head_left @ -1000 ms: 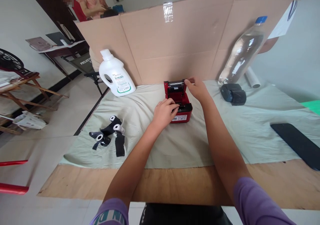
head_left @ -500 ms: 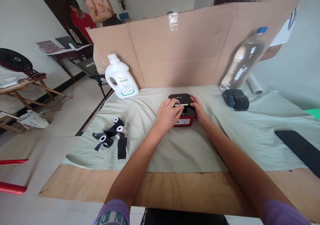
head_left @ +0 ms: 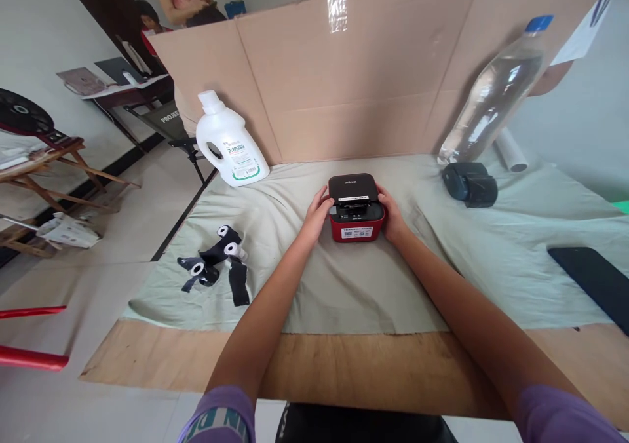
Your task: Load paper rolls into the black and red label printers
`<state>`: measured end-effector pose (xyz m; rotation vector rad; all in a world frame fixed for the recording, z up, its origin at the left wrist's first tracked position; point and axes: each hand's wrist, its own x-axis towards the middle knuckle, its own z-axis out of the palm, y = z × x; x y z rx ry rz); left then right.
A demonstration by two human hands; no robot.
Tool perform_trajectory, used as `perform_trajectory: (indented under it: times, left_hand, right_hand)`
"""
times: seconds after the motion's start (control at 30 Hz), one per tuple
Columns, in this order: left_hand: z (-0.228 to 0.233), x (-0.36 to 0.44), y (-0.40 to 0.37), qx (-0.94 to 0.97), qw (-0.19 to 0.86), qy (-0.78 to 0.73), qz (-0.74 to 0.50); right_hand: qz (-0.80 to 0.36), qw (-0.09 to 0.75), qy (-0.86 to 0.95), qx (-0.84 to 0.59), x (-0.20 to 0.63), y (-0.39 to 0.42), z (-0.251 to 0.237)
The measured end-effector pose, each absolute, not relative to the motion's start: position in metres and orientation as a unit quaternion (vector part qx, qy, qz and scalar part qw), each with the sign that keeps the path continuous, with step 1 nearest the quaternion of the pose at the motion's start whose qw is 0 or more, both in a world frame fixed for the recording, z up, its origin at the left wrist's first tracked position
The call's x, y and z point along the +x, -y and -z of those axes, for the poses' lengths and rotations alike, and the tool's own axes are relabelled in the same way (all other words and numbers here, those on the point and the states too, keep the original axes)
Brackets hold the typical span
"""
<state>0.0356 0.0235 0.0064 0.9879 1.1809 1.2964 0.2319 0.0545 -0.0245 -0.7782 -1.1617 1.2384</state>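
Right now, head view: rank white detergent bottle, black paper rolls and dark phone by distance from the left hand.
1. Black paper rolls, left of the left hand, nearer the viewer.
2. White detergent bottle, back left.
3. Dark phone, far right.

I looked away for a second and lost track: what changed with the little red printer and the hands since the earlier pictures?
The red label printer had its lid up; now the black lid is shut. The left hand moved off its top to its left side, and the right hand came down from the lid to its right side, both in a grip on it. The detergent bottle, water bottle and paper rolls stayed put.
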Motion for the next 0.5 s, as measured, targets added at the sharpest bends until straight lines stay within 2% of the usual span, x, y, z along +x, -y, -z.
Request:
perform_trajectory:
  times: [0.5]
  left_hand:
    - [-0.014, 0.042, -0.019, 0.4, 0.555, -0.488, -0.542]
  right_hand:
    - [-0.542, 0.584, 0.475, -0.373, 0.232, -0.06, 0.02]
